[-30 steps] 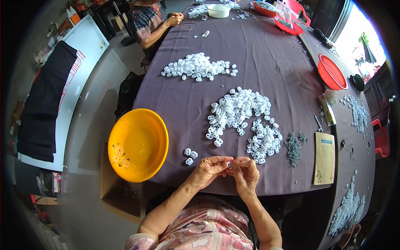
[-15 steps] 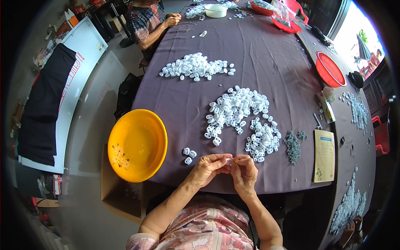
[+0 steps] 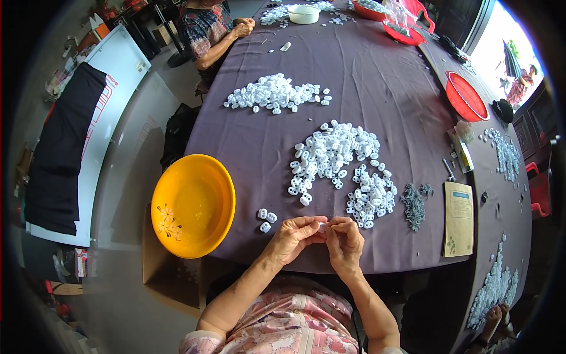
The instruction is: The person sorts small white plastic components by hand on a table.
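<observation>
At the table's near edge, my left hand (image 3: 295, 237) and my right hand (image 3: 346, 241) meet, fingertips pinched together. Between them is a small white oval piece (image 3: 322, 226), largely covered by the fingers. Whether the right fingers hold a second small part I cannot make out. Just beyond lie a pile of white oval pieces with two dark spots each (image 3: 371, 197) and a larger, similar heap (image 3: 330, 150). Several such pieces (image 3: 266, 219) sit apart to the left of my left hand. A small heap of grey bits (image 3: 414, 207) lies to the right.
A yellow basin (image 3: 194, 206) stands at the left table edge, above a cardboard box (image 3: 171, 283). Another white heap (image 3: 274, 93) lies farther off. On the right are a tan booklet (image 3: 458, 219) and a red basket (image 3: 466, 97). Another person's hands (image 3: 243, 26) show at far left.
My hands keep their pinch around the white piece, with barely any movement. At the lower right another person's hands have shifted beside a white heap. A figure outside the doorway has moved.
</observation>
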Tool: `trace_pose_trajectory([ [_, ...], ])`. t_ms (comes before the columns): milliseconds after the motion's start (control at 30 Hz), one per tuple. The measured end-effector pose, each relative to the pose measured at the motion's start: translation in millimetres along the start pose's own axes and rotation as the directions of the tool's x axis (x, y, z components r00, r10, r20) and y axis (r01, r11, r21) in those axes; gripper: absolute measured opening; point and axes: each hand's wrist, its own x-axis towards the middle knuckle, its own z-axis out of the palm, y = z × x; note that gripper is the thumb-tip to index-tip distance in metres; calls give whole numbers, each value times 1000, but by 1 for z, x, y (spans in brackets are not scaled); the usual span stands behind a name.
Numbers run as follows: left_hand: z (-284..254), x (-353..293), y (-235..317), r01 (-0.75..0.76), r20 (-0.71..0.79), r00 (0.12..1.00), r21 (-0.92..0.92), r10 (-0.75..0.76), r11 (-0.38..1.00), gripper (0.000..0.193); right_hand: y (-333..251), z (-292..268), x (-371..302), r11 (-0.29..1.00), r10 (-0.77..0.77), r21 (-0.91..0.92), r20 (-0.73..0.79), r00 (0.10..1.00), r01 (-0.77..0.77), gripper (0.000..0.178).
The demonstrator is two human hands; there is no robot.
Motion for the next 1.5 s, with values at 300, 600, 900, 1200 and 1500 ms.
trace_pose_trajectory([
  [300,1,1,-2,-11,-19,1000,-3,11,1000,21,3,-1,2,999,-16,-41,17,1000,17,16],
  [600,3,0,-3,-23,-52,998,-23,22,999,20,3,-5,1,999,40,-32,78,996,-38,15],
  [900,-3,1,-6,-32,-49,998,-10,32,999,17,-4,-3,4,997,40,63,92,995,-46,15],
  [1200,5,-3,-6,-49,-39,998,-4,49,999,19,-4,-5,1,999,36,-31,18,999,-36,16],
  [1500,3,0,-6,-45,-20,999,-28,45,999,20,-5,-7,1,995,-11,-94,59,998,16,13],
])
